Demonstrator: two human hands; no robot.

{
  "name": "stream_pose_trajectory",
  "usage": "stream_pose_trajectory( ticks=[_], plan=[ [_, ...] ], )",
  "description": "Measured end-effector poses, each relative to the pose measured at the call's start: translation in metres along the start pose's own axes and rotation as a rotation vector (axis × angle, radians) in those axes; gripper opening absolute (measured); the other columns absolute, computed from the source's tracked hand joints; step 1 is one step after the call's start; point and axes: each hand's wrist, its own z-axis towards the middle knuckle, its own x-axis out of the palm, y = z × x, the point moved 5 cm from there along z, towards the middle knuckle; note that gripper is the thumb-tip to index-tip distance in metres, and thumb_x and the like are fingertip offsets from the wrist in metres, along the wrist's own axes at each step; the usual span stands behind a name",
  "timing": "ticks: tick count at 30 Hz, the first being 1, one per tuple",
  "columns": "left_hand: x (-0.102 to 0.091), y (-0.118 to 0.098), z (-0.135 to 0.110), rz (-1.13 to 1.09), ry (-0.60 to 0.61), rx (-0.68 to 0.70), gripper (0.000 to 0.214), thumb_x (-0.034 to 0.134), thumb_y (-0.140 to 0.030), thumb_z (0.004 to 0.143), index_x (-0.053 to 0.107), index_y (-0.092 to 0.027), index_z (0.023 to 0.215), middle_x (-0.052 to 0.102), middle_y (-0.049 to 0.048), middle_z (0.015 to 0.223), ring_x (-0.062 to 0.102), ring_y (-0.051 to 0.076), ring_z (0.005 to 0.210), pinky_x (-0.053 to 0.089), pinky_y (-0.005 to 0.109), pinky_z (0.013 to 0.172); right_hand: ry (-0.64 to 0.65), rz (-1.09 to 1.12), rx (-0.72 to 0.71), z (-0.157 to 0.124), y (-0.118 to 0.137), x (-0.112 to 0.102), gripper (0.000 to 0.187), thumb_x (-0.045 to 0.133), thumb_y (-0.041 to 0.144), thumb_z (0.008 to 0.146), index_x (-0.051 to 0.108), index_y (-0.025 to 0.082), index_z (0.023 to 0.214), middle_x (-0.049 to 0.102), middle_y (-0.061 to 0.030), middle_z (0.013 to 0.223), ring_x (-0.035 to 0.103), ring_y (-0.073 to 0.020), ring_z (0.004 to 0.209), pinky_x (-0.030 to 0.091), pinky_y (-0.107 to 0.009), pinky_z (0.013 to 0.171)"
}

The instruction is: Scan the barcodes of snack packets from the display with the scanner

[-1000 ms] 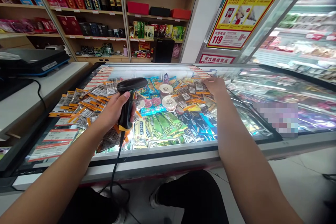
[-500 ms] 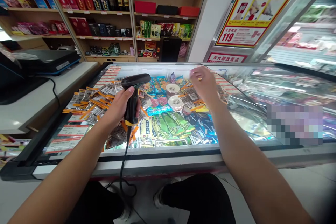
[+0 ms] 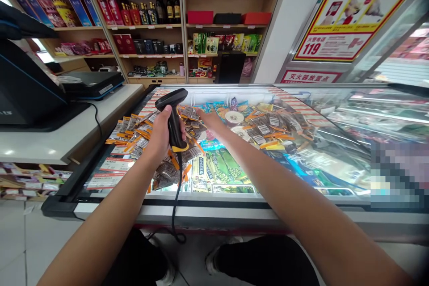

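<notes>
Your left hand [image 3: 160, 136] is wrapped tight around the handle of the black scanner [image 3: 174, 118], held upright above the snack packets [image 3: 132, 132] on the freezer lid [image 3: 234, 199]. Your right hand [image 3: 209, 119] lies just beyond the scanner, fingers stretched flat and holding nothing, resting on the packets beside it.

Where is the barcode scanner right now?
In the head view, the barcode scanner is left of centre, upright in the left hand, above the orange-edged packets on the freezer lid.
</notes>
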Motion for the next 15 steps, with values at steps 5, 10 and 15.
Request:
stream_pose_trajectory(
  ticks=[5, 10, 15],
  plan=[
    [0.0, 0.004, 0.0, -0.006, -0.021, -0.03, 0.05, 0.059, -0.071, 0.089, 0.055, -0.022, 0.092, 0.059, -0.0031, 0.059, 0.055, 0.013, 0.043, 0.042, 0.024, 0.041, -0.039, 0.118, 0.151, 0.006, 0.006, 0.004, 0.036, 0.082, 0.052, 0.083, 0.066, 0.02, 0.076, 0.068, -0.0057, 0.074, 0.064, -0.0226, 0.074, 0.047, -0.033, 0.069],
    [0.006, 0.008, -0.001, 0.022, 0.039, -0.054, 0.051, 0.062, -0.072, 0.086, 0.052, -0.022, 0.087, 0.061, -0.002, 0.059, 0.057, 0.013, 0.043, 0.044, 0.024, 0.041, -0.055, 0.409, 0.004, -0.005, -0.004, -0.017, 0.027, 0.083, 0.035, 0.081, 0.061, 0.02, 0.077, 0.057, 0.0025, 0.068, 0.051, -0.0136, 0.065, 0.042, -0.028, 0.063],
    [0.018, 0.015, -0.009, 0.118, 0.225, -0.113, 0.054, 0.065, -0.074, 0.085, 0.05, -0.022, 0.093, 0.064, -0.0017, 0.058, 0.059, 0.016, 0.04, 0.045, 0.025, 0.038, -0.126, 0.558, -0.046, -0.028, -0.027, -0.056, 0.038, 0.084, 0.045, 0.078, 0.052, 0.025, 0.087, 0.05, 0.0072, 0.07, 0.046, -0.0121, 0.061, 0.042, -0.027, 0.062]
  ],
)
